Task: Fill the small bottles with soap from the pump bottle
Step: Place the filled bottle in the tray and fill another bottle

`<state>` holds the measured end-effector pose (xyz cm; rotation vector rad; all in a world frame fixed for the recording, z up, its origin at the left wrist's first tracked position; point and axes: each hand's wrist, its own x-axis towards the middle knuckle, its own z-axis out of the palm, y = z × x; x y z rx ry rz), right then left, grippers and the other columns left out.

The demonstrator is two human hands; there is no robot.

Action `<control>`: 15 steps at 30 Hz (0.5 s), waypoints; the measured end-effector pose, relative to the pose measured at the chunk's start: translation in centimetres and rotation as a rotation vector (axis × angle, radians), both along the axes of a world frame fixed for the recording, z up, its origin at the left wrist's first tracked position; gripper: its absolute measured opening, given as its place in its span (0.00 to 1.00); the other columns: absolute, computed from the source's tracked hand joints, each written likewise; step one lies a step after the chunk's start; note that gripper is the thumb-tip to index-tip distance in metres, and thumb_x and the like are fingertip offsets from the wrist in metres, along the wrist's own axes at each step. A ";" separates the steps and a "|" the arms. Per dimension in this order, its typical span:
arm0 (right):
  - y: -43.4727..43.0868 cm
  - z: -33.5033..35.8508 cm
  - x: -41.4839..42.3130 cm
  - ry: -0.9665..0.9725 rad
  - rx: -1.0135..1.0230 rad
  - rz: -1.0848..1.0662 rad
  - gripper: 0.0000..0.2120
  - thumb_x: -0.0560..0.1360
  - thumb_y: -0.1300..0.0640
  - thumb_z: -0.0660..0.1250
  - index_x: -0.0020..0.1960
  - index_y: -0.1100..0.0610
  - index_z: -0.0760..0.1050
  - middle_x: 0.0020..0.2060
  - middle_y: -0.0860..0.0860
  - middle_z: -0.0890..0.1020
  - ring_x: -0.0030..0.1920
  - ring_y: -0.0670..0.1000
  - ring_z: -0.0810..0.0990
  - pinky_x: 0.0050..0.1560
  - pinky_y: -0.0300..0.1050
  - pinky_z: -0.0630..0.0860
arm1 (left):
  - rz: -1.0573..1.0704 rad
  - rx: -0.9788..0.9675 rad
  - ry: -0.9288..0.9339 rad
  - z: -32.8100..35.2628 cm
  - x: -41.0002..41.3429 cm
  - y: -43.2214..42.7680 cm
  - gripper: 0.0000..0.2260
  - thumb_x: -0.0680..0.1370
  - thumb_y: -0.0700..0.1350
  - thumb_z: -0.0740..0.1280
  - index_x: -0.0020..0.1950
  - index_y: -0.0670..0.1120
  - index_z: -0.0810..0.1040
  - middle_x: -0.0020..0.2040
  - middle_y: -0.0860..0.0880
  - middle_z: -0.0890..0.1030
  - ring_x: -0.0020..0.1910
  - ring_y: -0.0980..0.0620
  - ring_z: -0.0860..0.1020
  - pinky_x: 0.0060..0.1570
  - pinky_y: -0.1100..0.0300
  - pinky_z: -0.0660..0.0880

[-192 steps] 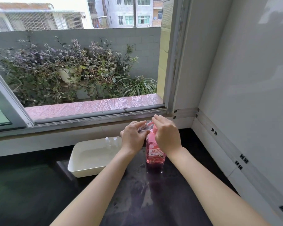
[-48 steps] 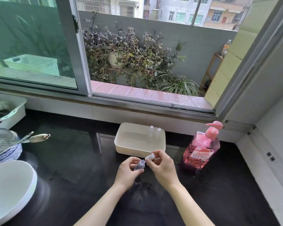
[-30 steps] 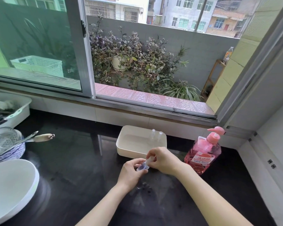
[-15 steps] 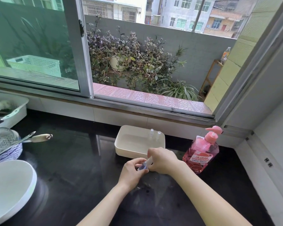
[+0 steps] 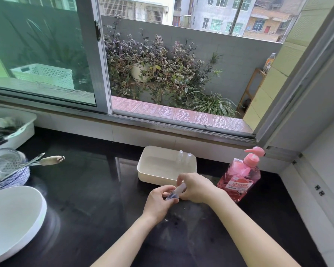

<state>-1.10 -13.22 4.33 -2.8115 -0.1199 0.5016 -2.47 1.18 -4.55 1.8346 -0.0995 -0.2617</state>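
A small clear bottle lies tilted between both hands above the black counter. My left hand grips its lower body. My right hand is closed around its white cap end. The pink pump bottle of soap stands upright just right of my right hand, untouched. Behind my hands sits a white tray, and two more small clear bottles stand upright at its far right side.
A large white plate lies at the near left. Behind it a blue patterned bowl holds a strainer and utensils, with a white rack further back. The window sill runs along the back; a wall closes the right side.
Earlier both hands were at the pump bottle's top. Since then they brought the small bottle forward; my right hand closed over its cap end and has barely shifted in the last second.
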 end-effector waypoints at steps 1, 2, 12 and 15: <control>0.0 -0.1 0.0 -0.013 0.007 -0.002 0.17 0.67 0.45 0.69 0.51 0.52 0.75 0.48 0.50 0.80 0.43 0.51 0.76 0.36 0.42 0.68 | -0.001 -0.001 -0.005 0.1 0.0 0.0 0.10 0.67 0.43 0.73 0.46 0.53 0.82 0.42 0.55 0.85 0.45 0.59 0.81 0.47 0.66 0.77; 0.2 -0.2 0.0 -0.041 -0.003 -0.015 0.15 0.68 0.45 0.68 0.48 0.54 0.76 0.44 0.50 0.80 0.42 0.52 0.77 0.35 0.42 0.69 | -0.004 -0.001 -0.012 0.1 0.0 -0.1 0.09 0.67 0.43 0.73 0.45 0.54 0.81 0.42 0.56 0.85 0.45 0.60 0.81 0.47 0.66 0.77; -1.5 -0.8 -0.8 -0.055 0.236 0.023 0.24 0.66 0.40 0.70 0.58 0.47 0.71 0.43 0.45 0.78 0.43 0.47 0.76 0.46 0.48 0.77 | -0.020 -0.017 -0.033 0.5 0.4 0.1 0.07 0.69 0.45 0.73 0.45 0.53 0.81 0.40 0.54 0.84 0.45 0.57 0.82 0.50 0.53 0.80; -1.4 -1.1 -0.9 -0.156 0.226 -0.022 0.10 0.71 0.45 0.67 0.43 0.52 0.75 0.39 0.48 0.81 0.39 0.50 0.78 0.41 0.50 0.78 | -0.030 -0.021 -0.050 0.6 0.4 -0.1 0.08 0.69 0.44 0.73 0.45 0.55 0.81 0.40 0.55 0.85 0.45 0.57 0.82 0.50 0.53 0.80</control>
